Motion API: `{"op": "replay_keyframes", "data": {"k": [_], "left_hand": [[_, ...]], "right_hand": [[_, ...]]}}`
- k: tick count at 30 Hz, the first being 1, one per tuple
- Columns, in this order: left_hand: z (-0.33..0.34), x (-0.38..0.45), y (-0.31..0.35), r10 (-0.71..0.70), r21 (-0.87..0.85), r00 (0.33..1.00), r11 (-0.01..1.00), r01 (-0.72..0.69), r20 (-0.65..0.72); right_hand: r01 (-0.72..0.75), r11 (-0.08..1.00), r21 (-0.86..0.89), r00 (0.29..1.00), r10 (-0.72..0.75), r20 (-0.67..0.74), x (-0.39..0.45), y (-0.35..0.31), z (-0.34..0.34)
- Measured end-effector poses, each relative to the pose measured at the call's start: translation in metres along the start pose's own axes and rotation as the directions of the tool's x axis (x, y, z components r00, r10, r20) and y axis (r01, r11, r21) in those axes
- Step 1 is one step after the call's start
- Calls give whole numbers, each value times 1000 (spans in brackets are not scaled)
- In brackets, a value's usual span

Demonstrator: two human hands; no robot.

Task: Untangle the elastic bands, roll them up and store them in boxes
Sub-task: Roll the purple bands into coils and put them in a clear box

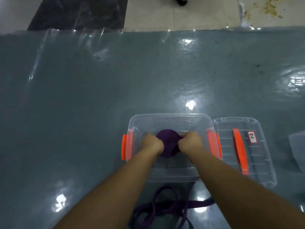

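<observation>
A rolled-up purple elastic band (pixel 168 141) is held inside a clear plastic box (pixel 170 117) with orange side latches. My left hand (pixel 151 144) grips the roll's left side and my right hand (pixel 190 142) grips its right side, fingers curled round it. More loose purple elastic band (pixel 162 206) lies tangled on the mat in front of the box, between my forearms.
The box's clear lid (pixel 257 156), with an orange handle and a white label, lies flat just right of the box. A glossy blue-grey mat (pixel 99 104) covers the floor. Another translucent container's edge (pixel 297 149) shows at far right. Tiled floor lies beyond the mat.
</observation>
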State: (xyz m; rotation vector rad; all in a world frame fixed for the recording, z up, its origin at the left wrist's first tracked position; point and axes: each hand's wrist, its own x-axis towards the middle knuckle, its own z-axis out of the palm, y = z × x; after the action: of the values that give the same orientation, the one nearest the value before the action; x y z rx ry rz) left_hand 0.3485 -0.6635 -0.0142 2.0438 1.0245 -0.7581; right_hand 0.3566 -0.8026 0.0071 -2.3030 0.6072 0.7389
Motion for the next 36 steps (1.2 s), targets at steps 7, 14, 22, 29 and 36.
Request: {"op": "replay_keyframes", "data": {"k": [7, 14, 22, 29, 36], "left_hand": [[7, 10, -9, 88, 55, 996, 995, -88, -3], [3, 5, -6, 50, 53, 998, 997, -48, -37], [-28, -23, 9, 113, 279, 990, 951, -132, 86], [-52, -77, 7, 318, 251, 908, 887, -386, 274], [-80, -139, -29, 590, 112, 792, 786, -608, 157]], "right_hand": [[19, 1000, 13, 999, -18, -50, 2, 6, 1], [49, 996, -79, 999, -49, 9, 9, 6, 3], [78, 986, -144, 984, -54, 167, -12, -7, -18], [143, 985, -92, 988, -136, 76, -63, -9, -45], [337, 939, -69, 928, -344, -146, -134, 6, -54]]}}
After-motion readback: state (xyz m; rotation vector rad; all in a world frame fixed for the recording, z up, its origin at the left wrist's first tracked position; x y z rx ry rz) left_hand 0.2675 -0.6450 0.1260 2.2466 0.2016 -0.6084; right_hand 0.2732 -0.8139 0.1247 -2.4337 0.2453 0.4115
